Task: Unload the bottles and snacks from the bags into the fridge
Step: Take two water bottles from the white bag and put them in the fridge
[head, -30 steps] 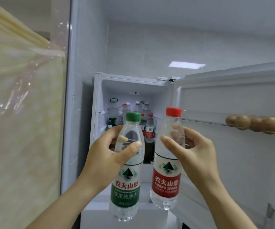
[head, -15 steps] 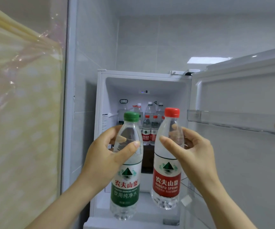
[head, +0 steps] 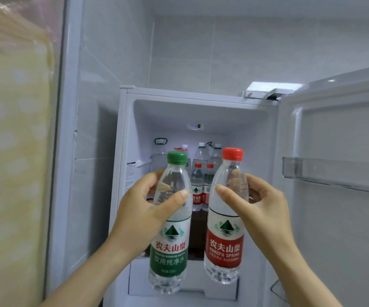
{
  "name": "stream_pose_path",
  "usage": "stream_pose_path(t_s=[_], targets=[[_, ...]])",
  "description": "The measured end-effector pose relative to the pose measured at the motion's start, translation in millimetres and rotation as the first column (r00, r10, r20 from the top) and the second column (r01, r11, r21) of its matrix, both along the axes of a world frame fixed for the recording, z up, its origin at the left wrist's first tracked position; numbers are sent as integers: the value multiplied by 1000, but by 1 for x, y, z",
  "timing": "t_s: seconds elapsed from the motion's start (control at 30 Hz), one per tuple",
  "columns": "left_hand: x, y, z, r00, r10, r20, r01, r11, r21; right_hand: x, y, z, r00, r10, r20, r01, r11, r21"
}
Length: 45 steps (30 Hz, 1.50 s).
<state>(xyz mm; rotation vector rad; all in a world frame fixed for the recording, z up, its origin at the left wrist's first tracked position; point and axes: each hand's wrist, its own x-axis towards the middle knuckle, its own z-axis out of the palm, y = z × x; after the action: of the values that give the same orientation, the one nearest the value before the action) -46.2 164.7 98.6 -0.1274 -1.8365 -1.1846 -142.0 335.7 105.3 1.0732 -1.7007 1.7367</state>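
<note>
My left hand (head: pixel 141 209) grips a clear water bottle with a green cap and green label (head: pixel 170 244) by its upper body. My right hand (head: pixel 261 209) grips a matching bottle with a red cap and red label (head: pixel 224 240) the same way. Both bottles are upright, side by side, raised in front of the open white fridge (head: pixel 130 134). Several water bottles (head: pixel 201 180) stand at the back of the fridge's upper shelf. No bags or snacks are in view.
The fridge door (head: pixel 338 218) stands open on the right, with a clear door shelf (head: pixel 334 173) at hand height. A yellow patterned curtain under plastic film (head: pixel 13 151) fills the left. A white frame (head: pixel 68 129) and grey tiled wall sit between curtain and fridge.
The view has moved closer to the fridge and shifted left, so the door's egg shelf has left the frame. Both hands keep the same grip on their bottles.
</note>
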Motion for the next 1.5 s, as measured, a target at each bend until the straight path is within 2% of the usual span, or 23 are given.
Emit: stream_pose_path(t_s=[0.37,0.83,1.2,1.5], targets=[[-84,-74,4,996,-91,21,91,996,-6,-71,-66,1,997,-75,34,77,995,-60],[-202,-118,-3,999,37,18,-36,999,-8,-207,-115,-13,986,-113,120,125,988,-92],[-287,-144,-21,988,149,40,-149,989,7,-289,-148,-31,974,-198,114,201,979,-21],[-345,-163,-38,987,157,39,-158,987,25,-334,-171,-46,953,-286,106,277,957,90]])
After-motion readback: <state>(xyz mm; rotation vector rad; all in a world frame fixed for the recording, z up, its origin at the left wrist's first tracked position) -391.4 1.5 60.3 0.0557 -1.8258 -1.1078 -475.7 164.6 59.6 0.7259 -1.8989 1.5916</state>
